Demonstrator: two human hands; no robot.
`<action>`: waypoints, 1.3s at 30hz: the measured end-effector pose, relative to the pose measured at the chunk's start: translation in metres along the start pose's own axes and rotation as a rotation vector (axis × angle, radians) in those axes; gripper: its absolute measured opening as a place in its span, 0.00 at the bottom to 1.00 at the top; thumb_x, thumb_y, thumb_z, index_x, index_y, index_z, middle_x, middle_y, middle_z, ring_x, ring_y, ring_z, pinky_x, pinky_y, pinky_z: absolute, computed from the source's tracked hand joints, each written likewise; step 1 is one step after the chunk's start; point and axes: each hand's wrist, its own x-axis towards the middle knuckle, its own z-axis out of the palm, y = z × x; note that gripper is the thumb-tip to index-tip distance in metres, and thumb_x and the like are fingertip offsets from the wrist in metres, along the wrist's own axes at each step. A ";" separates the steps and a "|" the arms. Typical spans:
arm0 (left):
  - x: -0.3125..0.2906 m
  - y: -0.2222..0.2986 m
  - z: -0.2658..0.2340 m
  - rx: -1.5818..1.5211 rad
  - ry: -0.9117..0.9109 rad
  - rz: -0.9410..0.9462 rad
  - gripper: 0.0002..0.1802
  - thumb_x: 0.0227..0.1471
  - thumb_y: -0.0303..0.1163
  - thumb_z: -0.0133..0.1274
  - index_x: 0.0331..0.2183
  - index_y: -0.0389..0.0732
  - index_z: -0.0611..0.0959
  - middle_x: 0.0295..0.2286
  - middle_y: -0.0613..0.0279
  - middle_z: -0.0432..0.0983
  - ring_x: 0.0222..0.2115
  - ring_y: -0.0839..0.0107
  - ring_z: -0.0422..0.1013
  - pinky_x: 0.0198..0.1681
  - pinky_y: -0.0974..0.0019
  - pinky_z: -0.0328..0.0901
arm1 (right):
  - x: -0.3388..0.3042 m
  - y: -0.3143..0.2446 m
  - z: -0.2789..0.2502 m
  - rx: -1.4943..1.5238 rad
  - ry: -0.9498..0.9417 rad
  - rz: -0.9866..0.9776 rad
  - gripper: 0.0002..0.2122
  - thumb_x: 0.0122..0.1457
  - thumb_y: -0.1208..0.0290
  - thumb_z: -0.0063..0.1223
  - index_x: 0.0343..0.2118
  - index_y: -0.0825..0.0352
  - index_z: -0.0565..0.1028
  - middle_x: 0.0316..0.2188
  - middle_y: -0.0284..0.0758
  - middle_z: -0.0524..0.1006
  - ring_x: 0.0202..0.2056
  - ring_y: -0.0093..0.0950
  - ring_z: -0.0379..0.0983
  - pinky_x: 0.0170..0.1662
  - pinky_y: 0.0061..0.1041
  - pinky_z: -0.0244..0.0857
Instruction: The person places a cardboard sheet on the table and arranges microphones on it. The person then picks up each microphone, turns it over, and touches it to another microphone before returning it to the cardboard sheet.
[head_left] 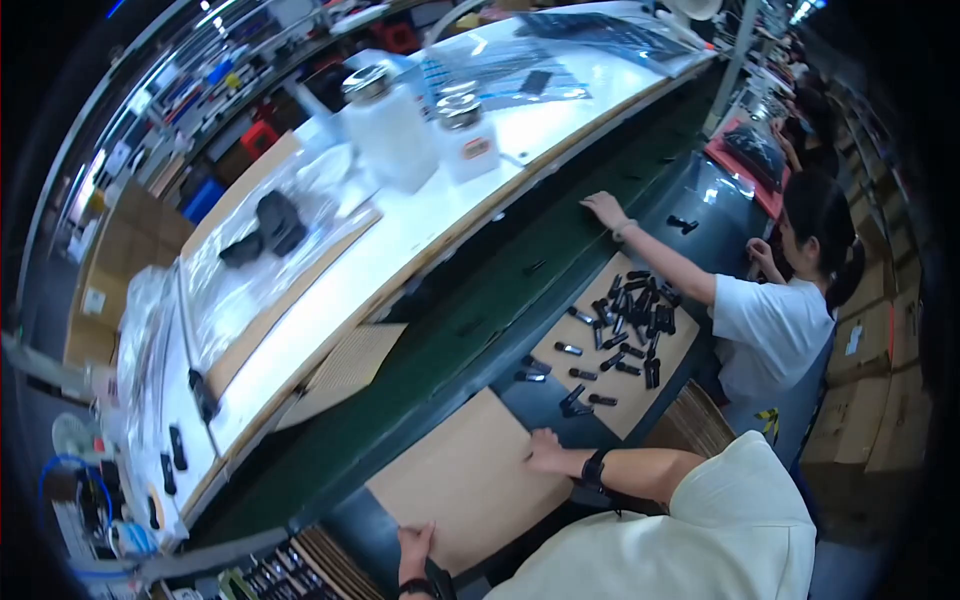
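Observation:
A plain brown cardboard sheet [465,480] lies on the dark worktop in front of me. My left hand [415,545] grips its near edge at the lower left. My right hand [545,450], with a black strap on the wrist, holds its right corner. Just beyond the sheet, a second cardboard sheet [665,375] carries several small black parts [630,320], and a few loose black parts [575,402] sit close to my right hand.
A green conveyor belt [450,330] runs diagonally past the worktop. A co-worker in a white shirt [770,325] rests a hand [605,208] on it. A white shelf [400,240] holds two white bottles [390,130] and bagged black parts [270,225]. Stacked cardboard sheets [690,425] stand at my right.

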 end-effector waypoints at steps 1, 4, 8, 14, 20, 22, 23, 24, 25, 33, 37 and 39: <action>-0.006 -0.017 -0.008 0.098 0.009 -0.044 0.36 0.45 0.31 0.63 0.54 0.30 0.69 0.50 0.48 0.72 0.52 0.59 0.69 0.57 0.61 0.60 | -0.005 0.007 0.012 0.009 0.061 -0.021 0.45 0.41 0.56 0.66 0.59 0.74 0.55 0.59 0.57 0.54 0.60 0.53 0.53 0.63 0.41 0.51; 0.038 -0.065 0.002 0.256 0.038 -0.083 0.31 0.41 0.38 0.67 0.44 0.29 0.79 0.42 0.44 0.79 0.44 0.52 0.75 0.48 0.57 0.68 | 0.014 0.011 -0.004 0.002 0.296 -0.127 0.37 0.40 0.58 0.67 0.51 0.75 0.63 0.53 0.54 0.60 0.55 0.53 0.59 0.58 0.44 0.58; 0.024 -0.077 -0.017 0.242 0.090 -0.023 0.36 0.37 0.45 0.69 0.44 0.31 0.78 0.42 0.43 0.78 0.45 0.51 0.74 0.49 0.56 0.67 | 0.006 0.016 0.019 0.039 0.405 -0.236 0.39 0.40 0.55 0.67 0.51 0.77 0.63 0.52 0.55 0.63 0.55 0.53 0.59 0.59 0.43 0.56; 0.028 -0.058 -0.001 0.373 0.088 -0.084 0.37 0.39 0.50 0.67 0.44 0.31 0.79 0.40 0.43 0.78 0.44 0.48 0.73 0.50 0.53 0.66 | 0.009 0.017 -0.010 0.014 0.355 -0.174 0.41 0.41 0.54 0.69 0.53 0.76 0.63 0.54 0.55 0.63 0.58 0.50 0.59 0.61 0.41 0.55; 0.017 -0.050 0.006 0.496 0.250 -0.159 0.36 0.38 0.46 0.68 0.41 0.25 0.79 0.39 0.40 0.78 0.43 0.49 0.74 0.49 0.53 0.67 | 0.000 0.004 -0.002 0.049 0.309 -0.152 0.41 0.40 0.56 0.70 0.54 0.77 0.63 0.55 0.55 0.64 0.59 0.49 0.58 0.61 0.40 0.56; 0.018 -0.057 -0.001 0.342 0.232 -0.210 0.35 0.38 0.44 0.69 0.42 0.26 0.79 0.39 0.40 0.78 0.43 0.50 0.75 0.49 0.54 0.67 | -0.001 -0.002 0.000 0.083 0.319 -0.153 0.41 0.40 0.56 0.71 0.53 0.77 0.64 0.54 0.55 0.64 0.58 0.49 0.60 0.61 0.39 0.56; 0.018 -0.062 -0.006 0.189 0.206 -0.236 0.34 0.37 0.42 0.70 0.42 0.27 0.79 0.39 0.41 0.79 0.42 0.51 0.75 0.48 0.55 0.68 | 0.001 -0.006 0.000 0.094 0.317 -0.163 0.41 0.40 0.57 0.71 0.52 0.77 0.64 0.54 0.55 0.65 0.57 0.49 0.60 0.60 0.39 0.57; 0.017 -0.067 -0.009 0.032 0.189 -0.255 0.33 0.37 0.40 0.70 0.42 0.27 0.79 0.40 0.41 0.79 0.42 0.51 0.76 0.48 0.56 0.69 | 0.000 -0.009 -0.001 0.070 0.281 -0.190 0.41 0.40 0.57 0.71 0.52 0.77 0.64 0.54 0.55 0.65 0.57 0.49 0.60 0.60 0.39 0.57; 0.015 -0.073 -0.007 0.011 0.250 -0.281 0.33 0.37 0.40 0.70 0.42 0.27 0.79 0.40 0.41 0.79 0.42 0.51 0.76 0.48 0.56 0.69 | 0.000 -0.011 -0.005 0.058 0.242 -0.216 0.41 0.39 0.58 0.72 0.52 0.78 0.64 0.53 0.54 0.65 0.56 0.49 0.62 0.60 0.39 0.58; 0.012 -0.039 0.003 -0.033 0.232 -0.332 0.32 0.37 0.35 0.70 0.44 0.30 0.79 0.42 0.44 0.78 0.45 0.53 0.74 0.50 0.59 0.69 | -0.011 -0.003 -0.010 0.674 0.041 -0.209 0.29 0.52 0.71 0.64 0.54 0.76 0.62 0.54 0.47 0.66 0.53 0.34 0.68 0.55 0.32 0.64; 0.012 -0.032 0.016 0.105 0.323 -0.419 0.33 0.38 0.31 0.69 0.47 0.29 0.76 0.43 0.43 0.77 0.46 0.53 0.74 0.51 0.60 0.68 | -0.010 -0.001 -0.012 0.725 -0.003 -0.281 0.27 0.56 0.72 0.60 0.56 0.75 0.62 0.53 0.45 0.70 0.52 0.34 0.69 0.56 0.31 0.62; 0.007 -0.036 0.011 -0.184 0.244 -0.352 0.36 0.38 0.26 0.68 0.49 0.27 0.72 0.44 0.44 0.76 0.45 0.54 0.74 0.50 0.60 0.68 | -0.006 0.006 -0.012 0.704 0.005 -0.316 0.26 0.57 0.72 0.59 0.57 0.75 0.63 0.53 0.44 0.71 0.52 0.34 0.70 0.56 0.31 0.62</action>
